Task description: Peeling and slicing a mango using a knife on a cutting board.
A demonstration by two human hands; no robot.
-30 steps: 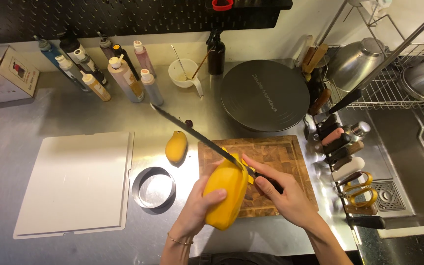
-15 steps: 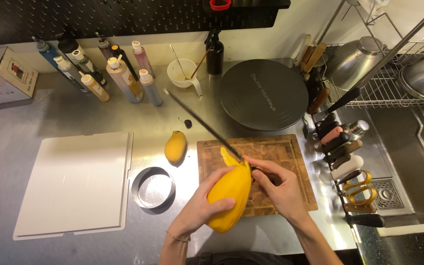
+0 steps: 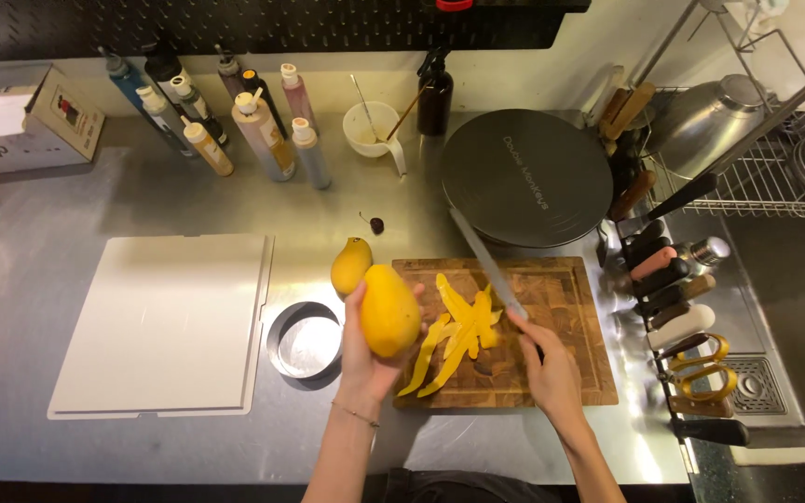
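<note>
My left hand [image 3: 365, 359] grips a peeled yellow mango [image 3: 389, 309] and holds it up over the left edge of the wooden cutting board [image 3: 570, 307]. My right hand [image 3: 549, 368] is closed on the handle of a long knife [image 3: 488, 265], whose blade points up and away over the board. Strips of yellow mango peel [image 3: 457, 335] lie in a pile in the middle of the board. A second, unpeeled mango [image 3: 350, 265] rests on the steel counter just left of the board.
A metal ring mould [image 3: 305, 340] and a white cutting board [image 3: 165, 321] lie to the left. Squeeze bottles [image 3: 263, 135], a white cup [image 3: 372, 128] and a round dark lid [image 3: 525, 177] stand behind. A knife rack [image 3: 677, 307] and sink [image 3: 794, 307] are at right.
My left hand moved the mango left and up, off the knife. My right hand shifted right with the knife, and the peel strips now lie on the board.
</note>
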